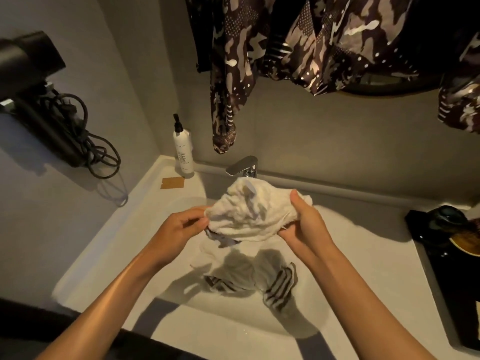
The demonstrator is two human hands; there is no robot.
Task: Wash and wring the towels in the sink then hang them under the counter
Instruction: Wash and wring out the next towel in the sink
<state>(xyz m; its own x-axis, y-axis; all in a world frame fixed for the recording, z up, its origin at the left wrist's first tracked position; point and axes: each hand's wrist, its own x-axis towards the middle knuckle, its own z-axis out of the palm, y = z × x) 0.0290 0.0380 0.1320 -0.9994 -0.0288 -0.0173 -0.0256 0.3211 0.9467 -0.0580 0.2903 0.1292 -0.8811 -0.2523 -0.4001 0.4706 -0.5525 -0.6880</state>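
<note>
I hold a bunched white towel (246,211) over the white sink (145,222), just below the chrome tap (244,166). My left hand (179,229) pinches the towel's left edge. My right hand (304,222) grips its right end, thumb on top. A second towel with dark stripes (278,284) lies crumpled in the basin beneath, partly in the shadow of the held towel. A striped edge also shows under the held towel, by my left fingers.
A white pump bottle (183,149) and a brown card (172,183) stand on the back left of the counter. A black hair dryer with coiled cord (52,107) hangs on the left wall. Camouflage-patterned clothing (311,48) hangs above. A black tray with dark items (446,237) sits at right.
</note>
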